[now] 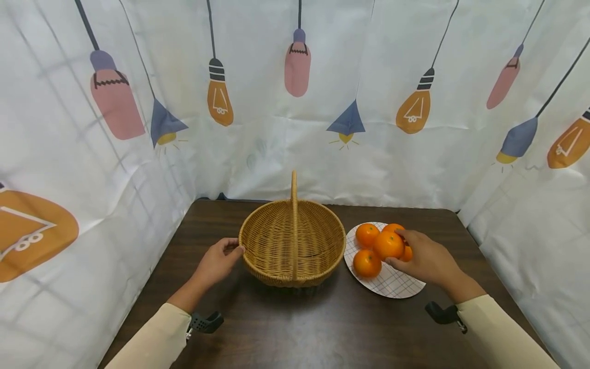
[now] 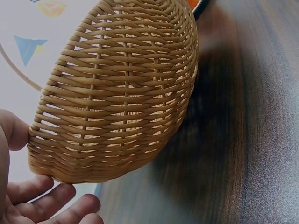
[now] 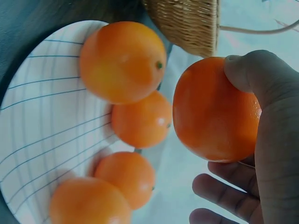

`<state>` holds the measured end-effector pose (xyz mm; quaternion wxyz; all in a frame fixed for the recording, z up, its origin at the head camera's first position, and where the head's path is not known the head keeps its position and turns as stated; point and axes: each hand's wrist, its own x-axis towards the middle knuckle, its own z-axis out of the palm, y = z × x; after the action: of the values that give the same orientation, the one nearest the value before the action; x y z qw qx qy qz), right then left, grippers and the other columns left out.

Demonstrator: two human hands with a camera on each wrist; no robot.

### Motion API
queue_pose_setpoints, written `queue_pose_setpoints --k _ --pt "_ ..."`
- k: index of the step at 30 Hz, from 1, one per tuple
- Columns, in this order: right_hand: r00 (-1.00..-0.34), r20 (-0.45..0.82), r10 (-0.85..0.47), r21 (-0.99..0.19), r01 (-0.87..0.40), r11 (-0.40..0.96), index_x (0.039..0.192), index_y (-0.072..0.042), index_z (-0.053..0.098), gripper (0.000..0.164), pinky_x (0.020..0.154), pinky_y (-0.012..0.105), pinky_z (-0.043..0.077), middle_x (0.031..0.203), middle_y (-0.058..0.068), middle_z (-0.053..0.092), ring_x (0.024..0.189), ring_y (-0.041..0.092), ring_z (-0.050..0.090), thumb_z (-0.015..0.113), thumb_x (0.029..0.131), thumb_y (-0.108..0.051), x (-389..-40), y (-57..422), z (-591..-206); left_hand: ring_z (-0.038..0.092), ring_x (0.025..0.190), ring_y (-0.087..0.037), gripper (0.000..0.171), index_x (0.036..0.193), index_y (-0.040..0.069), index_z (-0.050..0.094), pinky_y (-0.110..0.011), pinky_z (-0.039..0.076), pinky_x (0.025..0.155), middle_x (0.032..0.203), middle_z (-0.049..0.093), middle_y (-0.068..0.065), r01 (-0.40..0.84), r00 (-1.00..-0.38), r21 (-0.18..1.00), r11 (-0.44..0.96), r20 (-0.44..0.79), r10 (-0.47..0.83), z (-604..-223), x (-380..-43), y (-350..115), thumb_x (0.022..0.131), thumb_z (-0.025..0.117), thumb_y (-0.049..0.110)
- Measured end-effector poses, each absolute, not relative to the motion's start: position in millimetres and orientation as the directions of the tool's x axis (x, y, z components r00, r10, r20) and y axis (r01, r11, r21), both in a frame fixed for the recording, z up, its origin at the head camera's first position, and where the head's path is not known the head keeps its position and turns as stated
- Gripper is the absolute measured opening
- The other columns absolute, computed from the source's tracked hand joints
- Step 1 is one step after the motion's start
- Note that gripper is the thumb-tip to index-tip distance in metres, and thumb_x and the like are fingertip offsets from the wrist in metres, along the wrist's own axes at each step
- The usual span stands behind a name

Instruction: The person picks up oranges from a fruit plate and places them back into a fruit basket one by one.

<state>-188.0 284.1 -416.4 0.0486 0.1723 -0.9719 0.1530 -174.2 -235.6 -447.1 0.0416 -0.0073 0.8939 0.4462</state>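
In the head view a wicker basket (image 1: 269, 230) with a tall arched handle (image 1: 294, 215) stands mid-table, its woven inside showing. My left hand (image 1: 221, 262) pinches its left rim between thumb and fingers; the left wrist view shows the thumb (image 2: 16, 133) on one side of the rim and fingertips on the other. My right hand (image 1: 428, 258) grips an orange (image 3: 212, 112) by thumb and fingers, over the plate. Several other oranges (image 1: 367, 264) lie on that round white plate (image 1: 396, 288) with a checked line pattern, right of the basket.
Both sit on a dark wood-grain table (image 1: 295, 328). White curtains (image 1: 276, 154) printed with lamps and bulbs hang at its back and both sides. A dark strap (image 1: 207, 323) shows at the left wrist, and another strap (image 1: 443, 312) at the right.
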Motion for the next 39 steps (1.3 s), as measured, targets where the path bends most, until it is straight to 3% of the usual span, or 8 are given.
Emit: queue_pose_setpoints --k 5,13,21,26,35,39 --pt "-0.926 0.163 -0.34 -0.281 -0.374 0.884 0.144 -0.006 0.054 0.09 0.071 0.047 0.056 0.125 0.014 0.064 0.099 0.028 0.064 0.071 0.084 -0.07 -194 273 -411 0.058 0.125 -0.039 0.055 0.143 -0.005 0.05 -0.052 0.052 0.094 0.137 0.058 -0.023 -0.059 -0.996 0.796 0.602 -0.09 0.021 -447 -174 -236 0.106 0.054 0.036" --pt "-0.912 0.175 -0.37 -0.282 -0.407 0.869 0.145 -0.004 0.052 0.088 0.08 0.055 0.055 0.138 0.019 0.058 0.109 0.034 0.063 0.071 0.086 -0.067 -201 251 -401 0.057 0.126 -0.04 0.055 0.143 -0.004 0.05 -0.053 0.052 0.094 0.138 0.058 -0.023 -0.056 -0.997 0.803 0.593 -0.081 0.015 -443 -173 -239 0.106 0.055 0.036" --pt "-0.905 0.172 -0.389 -0.282 -0.424 0.861 0.147 -0.007 0.052 0.089 0.076 0.049 0.056 0.138 0.017 0.059 0.097 0.026 0.065 0.069 0.085 -0.07 -205 236 -399 0.058 0.125 -0.039 0.055 0.143 -0.004 0.051 -0.052 0.052 0.094 0.137 0.058 -0.022 -0.058 -0.996 0.803 0.594 -0.085 0.017 -445 -172 -237 0.106 0.055 0.036" --pt "-0.897 0.183 -0.402 -0.287 -0.44 0.851 0.146 -0.008 0.052 0.087 0.076 0.049 0.056 0.133 0.014 0.061 0.101 0.026 0.064 0.074 0.084 -0.065 -210 226 -397 0.058 0.124 -0.038 0.054 0.143 -0.004 0.051 -0.052 0.052 0.094 0.136 0.059 -0.022 -0.064 -0.996 0.809 0.585 -0.085 0.009 -446 -171 -236 0.106 0.056 0.035" --pt "-0.9 0.16 -0.406 -0.291 -0.436 0.851 0.148 -0.012 0.051 0.09 0.081 0.054 0.054 0.137 0.013 0.059 0.104 0.03 0.065 0.07 0.083 -0.072 -217 207 -395 0.06 0.122 -0.038 0.053 0.142 -0.004 0.052 -0.051 0.053 0.092 0.135 0.06 -0.022 -0.065 -0.997 0.805 0.59 -0.083 0.004 -447 -172 -235 0.105 0.057 0.034" --pt "-0.891 0.174 -0.42 -0.294 -0.454 0.841 0.147 -0.013 0.052 0.086 0.079 0.051 0.055 0.135 0.012 0.06 0.104 0.028 0.065 0.072 0.084 -0.069 -220 196 -395 0.059 0.124 -0.038 0.053 0.142 -0.004 0.051 -0.051 0.053 0.092 0.137 0.058 -0.022 -0.06 -0.997 0.809 0.585 -0.08 0.009 -447 -174 -235 0.105 0.057 0.033"
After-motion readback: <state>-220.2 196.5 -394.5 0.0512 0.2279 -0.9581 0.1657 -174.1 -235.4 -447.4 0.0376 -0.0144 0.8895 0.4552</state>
